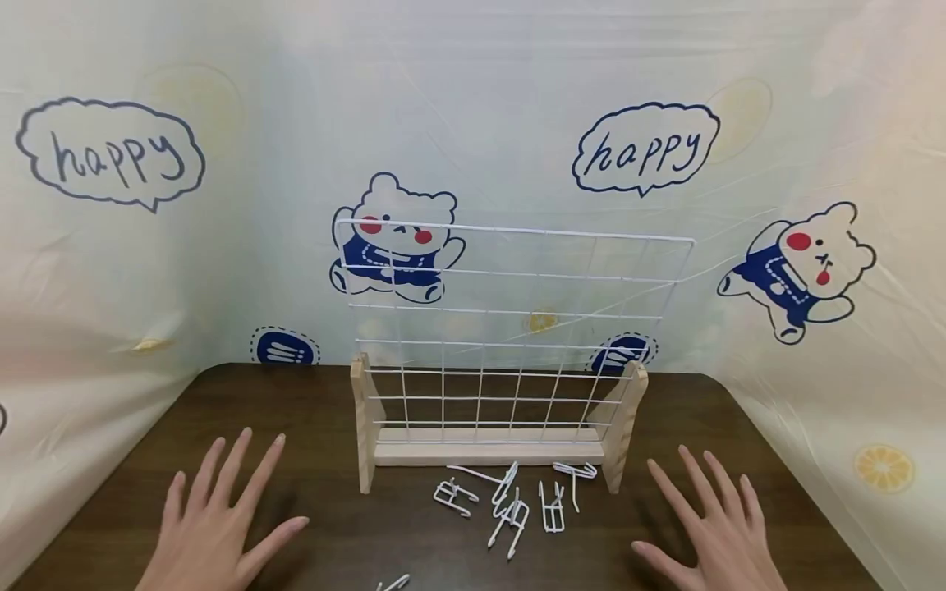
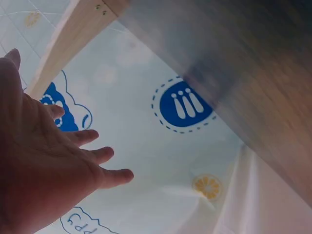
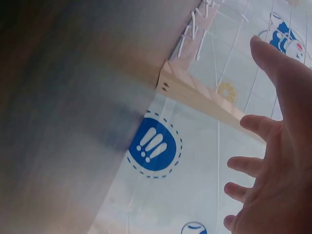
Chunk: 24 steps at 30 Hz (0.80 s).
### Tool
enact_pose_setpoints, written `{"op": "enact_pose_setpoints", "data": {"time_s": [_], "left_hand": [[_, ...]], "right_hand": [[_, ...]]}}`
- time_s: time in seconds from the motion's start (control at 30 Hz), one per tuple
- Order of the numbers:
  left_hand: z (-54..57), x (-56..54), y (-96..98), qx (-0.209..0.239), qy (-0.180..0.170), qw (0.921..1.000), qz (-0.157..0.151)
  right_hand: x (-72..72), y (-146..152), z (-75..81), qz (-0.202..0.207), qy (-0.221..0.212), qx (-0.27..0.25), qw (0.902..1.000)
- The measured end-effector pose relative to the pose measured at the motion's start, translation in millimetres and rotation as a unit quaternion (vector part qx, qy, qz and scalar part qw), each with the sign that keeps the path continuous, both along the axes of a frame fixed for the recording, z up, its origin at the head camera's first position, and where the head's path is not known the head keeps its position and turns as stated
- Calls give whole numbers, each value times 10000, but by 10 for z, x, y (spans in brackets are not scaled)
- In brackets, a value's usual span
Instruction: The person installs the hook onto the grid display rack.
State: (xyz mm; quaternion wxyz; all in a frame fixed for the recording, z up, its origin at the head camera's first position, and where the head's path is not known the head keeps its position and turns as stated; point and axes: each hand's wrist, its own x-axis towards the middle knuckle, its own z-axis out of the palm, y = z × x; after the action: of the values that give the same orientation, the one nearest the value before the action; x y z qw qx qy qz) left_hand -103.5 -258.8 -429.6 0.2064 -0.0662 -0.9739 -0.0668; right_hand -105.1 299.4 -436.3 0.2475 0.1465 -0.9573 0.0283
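Note:
A white wire grid rack (image 1: 480, 328) stands upright in a wooden base (image 1: 488, 454) on the dark table. Several white wire hooks (image 1: 553, 507) lie loose in front of it, some of them overlapping. My left hand (image 1: 214, 525), fingers straight and spread, is left of the rack and holds nothing. On the right side my right hand (image 1: 713, 529) is likewise spread, apart from the rack and the hooks. In the left wrist view the left hand (image 2: 48, 146) shows its palm side; the right wrist view shows the right hand (image 3: 278, 161) with nothing in it.
The dark wooden table (image 1: 296, 410) reaches back to a pale printed curtain (image 1: 510, 107) with bears and lettering. Another white hook (image 1: 395, 583) is cut off at the bottom edge of the head view. Wooden uprights (image 1: 364, 427) flank the grid.

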Motion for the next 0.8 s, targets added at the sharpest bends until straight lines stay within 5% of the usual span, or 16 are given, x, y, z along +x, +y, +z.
{"op": "enact_pose_setpoints", "data": {"time_s": [0.2,0.37,0.6,0.8], "left_hand": [[69,-37,125,341,-460,9976,-390],[139,-166,119,926,-1039,9876,-730],[259,-381,128,1957,-968,9672,-1302],[397,-571,212,2673,-758,9467,-1631]], "right_hand": [[4,-140,81,409,-179,-289,9986],[19,-354,226,1005,97,-413,9940],[6,-780,348,2220,573,-582,9716],[-37,-1172,394,3125,-15,-802,9465]]}}
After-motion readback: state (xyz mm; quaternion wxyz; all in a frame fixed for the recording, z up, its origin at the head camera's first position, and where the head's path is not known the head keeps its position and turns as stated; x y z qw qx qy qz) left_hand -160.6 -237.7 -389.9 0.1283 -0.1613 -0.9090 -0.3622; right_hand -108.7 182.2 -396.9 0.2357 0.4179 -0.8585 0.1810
